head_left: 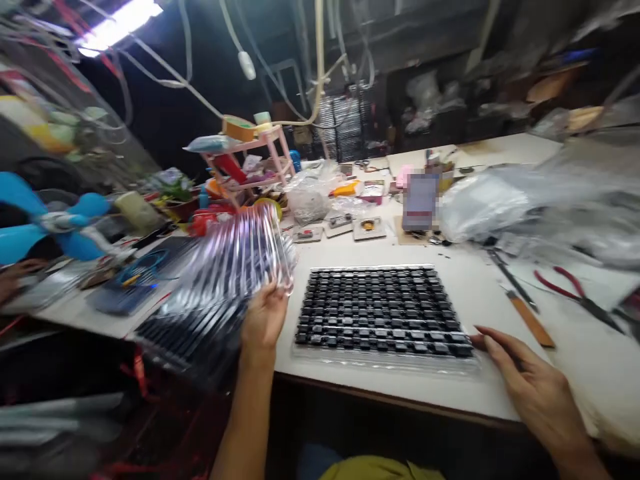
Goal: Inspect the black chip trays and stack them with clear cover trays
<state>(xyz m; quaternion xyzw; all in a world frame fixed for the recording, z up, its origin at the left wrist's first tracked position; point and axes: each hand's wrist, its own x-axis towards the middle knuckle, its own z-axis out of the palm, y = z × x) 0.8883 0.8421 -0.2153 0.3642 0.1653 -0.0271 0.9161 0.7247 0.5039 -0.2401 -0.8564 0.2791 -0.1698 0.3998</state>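
My left hand point(264, 317) grips the near right corner of a clear ribbed plastic tray point(235, 263), held tilted above the table's left part; it is blurred by motion. Under it lies a tray of dark parts point(185, 337). A clear tray filled with rows of small black parts point(383, 313) rests flat on the white table point(470, 393) in front of me. My right hand point(525, 377) lies with fingers spread at that tray's near right corner, fingertips touching its edge.
Red-handled pliers point(575, 293) and a wooden-handled tool point(530, 321) lie right of the tray. Crumpled plastic bags point(500, 200) pile up at the right. A pink shelf point(255, 157), small fixtures point(369, 228) and a blue fan point(55, 223) stand behind and left.
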